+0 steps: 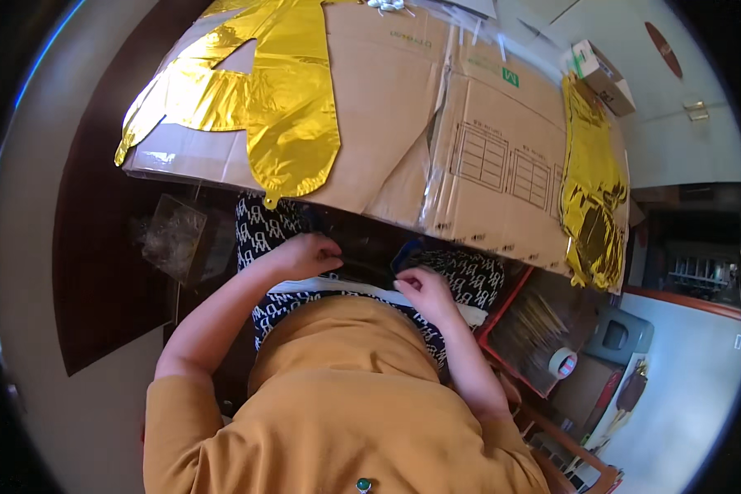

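Over my lap, my left hand [309, 255] is closed, its fingers curled inward and the tips pressed together; what lies in them, if anything, is too small to see. My right hand [424, 292] is closed too, thumb and forefinger pinched, with its contents hidden. A white band [337, 286] crosses the lap just below both hands, over black trousers with a white pattern [259, 235]. Past the right fingertips is a small dark blue thing [405, 253]. Ahead, a flat gold foil balloon [292, 107] drapes over a large cardboard box [387, 99], its tail hanging past the near edge.
More gold foil [594, 181] lies along the box's right side. A small carton [603, 78] and white items [387, 5] sit at the back. Right of my lap, a red-edged drawer [523, 329] holds thin sticks and a tape roll [562, 362]. A clear plastic bag [173, 235] is at left.
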`<state>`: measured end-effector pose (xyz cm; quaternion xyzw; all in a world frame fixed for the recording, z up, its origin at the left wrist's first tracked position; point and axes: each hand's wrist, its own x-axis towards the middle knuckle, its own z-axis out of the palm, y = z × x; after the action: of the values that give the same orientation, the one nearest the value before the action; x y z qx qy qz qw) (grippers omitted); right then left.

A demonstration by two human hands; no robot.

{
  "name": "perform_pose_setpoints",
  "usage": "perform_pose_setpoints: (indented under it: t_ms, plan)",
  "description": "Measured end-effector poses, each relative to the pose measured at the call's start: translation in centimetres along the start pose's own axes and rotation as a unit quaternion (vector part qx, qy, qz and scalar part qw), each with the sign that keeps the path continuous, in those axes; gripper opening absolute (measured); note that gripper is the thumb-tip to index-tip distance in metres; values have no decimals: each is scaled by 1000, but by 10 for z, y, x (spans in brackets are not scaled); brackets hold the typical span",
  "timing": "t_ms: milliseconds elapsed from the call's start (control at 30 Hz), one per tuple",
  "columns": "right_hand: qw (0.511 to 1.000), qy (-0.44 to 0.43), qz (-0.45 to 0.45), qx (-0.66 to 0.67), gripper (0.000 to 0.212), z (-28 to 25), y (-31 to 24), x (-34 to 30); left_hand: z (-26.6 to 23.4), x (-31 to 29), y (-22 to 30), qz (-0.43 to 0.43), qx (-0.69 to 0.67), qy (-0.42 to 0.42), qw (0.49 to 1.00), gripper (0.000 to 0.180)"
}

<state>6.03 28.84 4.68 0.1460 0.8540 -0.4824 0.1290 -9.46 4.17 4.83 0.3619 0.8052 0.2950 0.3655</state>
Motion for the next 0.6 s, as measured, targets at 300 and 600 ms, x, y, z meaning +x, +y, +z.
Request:
perform_pose_setpoints:
  t_ms: [300, 600]
  plan:
    - [978, -207, -38, 1, 26, 46, 42, 44, 53, 40, -13, 25, -24, -108, 994, 27]
    - [990, -135, -45, 12, 24, 38, 45, 49, 49, 42, -20, -7, -60, -40, 997, 25]
